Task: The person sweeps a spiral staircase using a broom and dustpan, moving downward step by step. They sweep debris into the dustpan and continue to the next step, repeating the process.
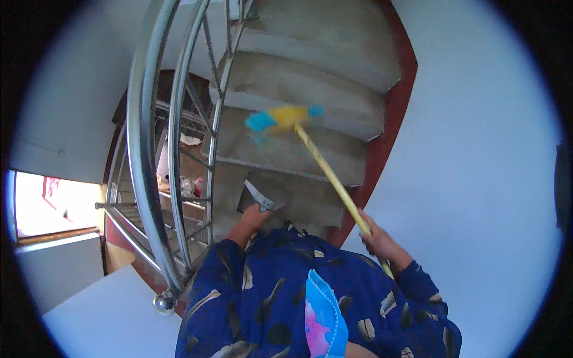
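My right hand (pixel 380 237) is closed around the yellow handle of a broom (pixel 329 172), which slants up and to the left across the stairs. Its blurred yellow and blue head (pixel 286 118) is over the steps ahead of me. At the centre left, my left hand (pixel 257 217) grips a dustpan (pixel 262 197) with a grey edge and a dark pan. The dustpan is low over the nearer step; whether it touches the step cannot be told. Most of my left fingers are hidden.
Curved concrete stairs (pixel 309 80) rise ahead, edged by a red skirting band (pixel 394 107). A metal railing (pixel 143 134) with a ball-ended post (pixel 165 303) runs along the left. A white wall (pixel 470 179) stands close on the right. Lower stairs and a bright window (pixel 58 206) lie beyond the railing.
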